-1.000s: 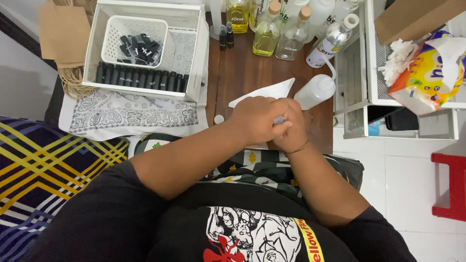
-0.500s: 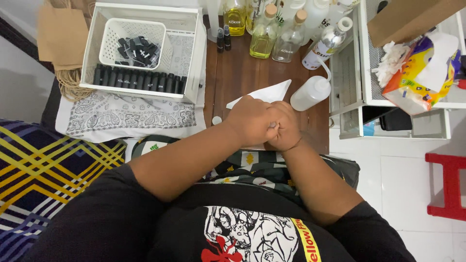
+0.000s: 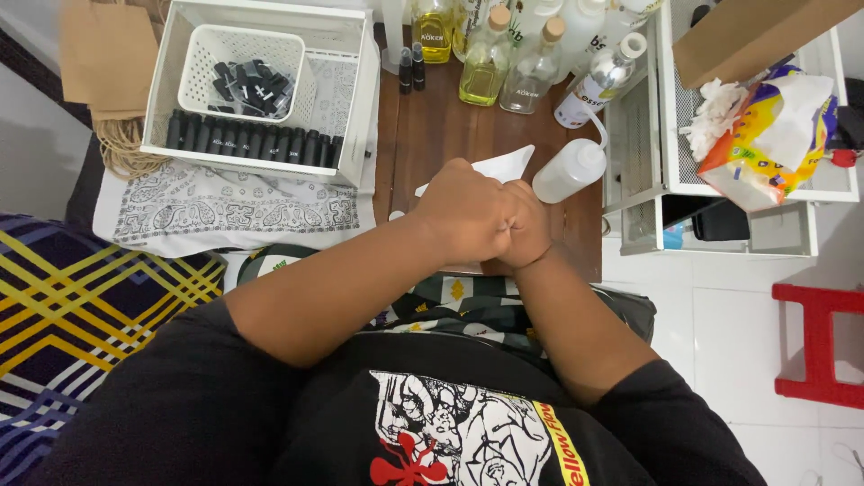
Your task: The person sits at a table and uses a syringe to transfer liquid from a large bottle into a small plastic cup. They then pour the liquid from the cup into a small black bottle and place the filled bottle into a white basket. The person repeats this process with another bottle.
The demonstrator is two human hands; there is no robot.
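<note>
Left hand: our left hand [image 3: 463, 216] is curled into a loose fist over the wooden table [image 3: 441, 135], knuckles up, pressed against the other hand.
Right hand: our right hand [image 3: 526, 225] is closed too, fingers tucked in, touching the left one; we cannot tell what, if anything, is pinched between them.
White paper: a white sheet [image 3: 504, 166] lies on the table, its pointed corner poking out from under and beyond both hands.
Squeeze bottle: a white squeeze bottle [image 3: 569, 171] lies tilted just beside the right hand, its thin tube curving up toward the glass bottles [image 3: 490, 58].
Tray: a white tray [image 3: 360, 90] to the left holds a row of small black vials [image 3: 252, 142] and a small basket [image 3: 193, 76] of black caps.
Step in hand: we judge the hands are working some small piece together above the paper, likely closing or fitting it.
Next move: it calls for parting the hands carefully, keeping the small piece upright and clear of the squeeze bottle.
</note>
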